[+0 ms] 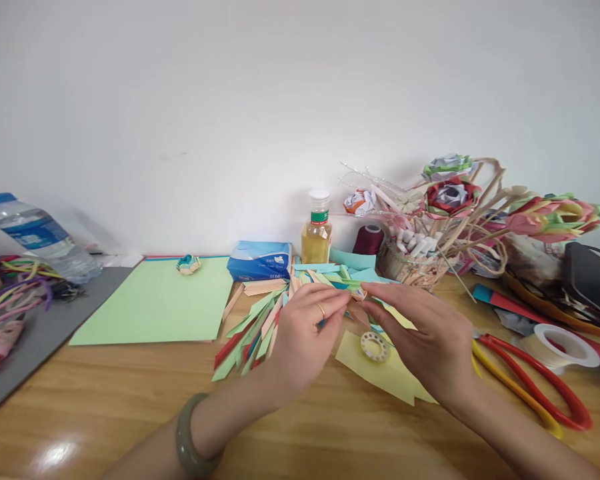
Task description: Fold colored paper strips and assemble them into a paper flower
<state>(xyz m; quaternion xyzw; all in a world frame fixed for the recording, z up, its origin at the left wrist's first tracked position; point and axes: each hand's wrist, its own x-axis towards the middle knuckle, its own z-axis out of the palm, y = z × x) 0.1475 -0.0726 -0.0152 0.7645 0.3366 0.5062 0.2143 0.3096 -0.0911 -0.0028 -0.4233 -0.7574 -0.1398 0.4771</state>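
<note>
My left hand (305, 333) and my right hand (427, 330) meet over the table, fingertips pinched on a small folded paper piece (359, 294), which the fingers partly cover. My left hand wears a ring; a green bangle (186, 437) circles that wrist. Below and behind my hands lies a pile of coloured paper strips (253, 327) in green, red, peach and blue. Under my right hand are yellow paper sheets (370, 377) with a cream tape ring (375, 347) on top.
Red-and-yellow scissors (545, 380) and a white tape roll (555, 347) lie right. Behind stand a basket (413, 267) with paper flowers, a thread spool (369, 239), an oil-coloured bottle (317, 230) and a tissue pack (260, 261). Left are green sheets (155, 300), a small paper flower (188, 265) and a water bottle (43, 237).
</note>
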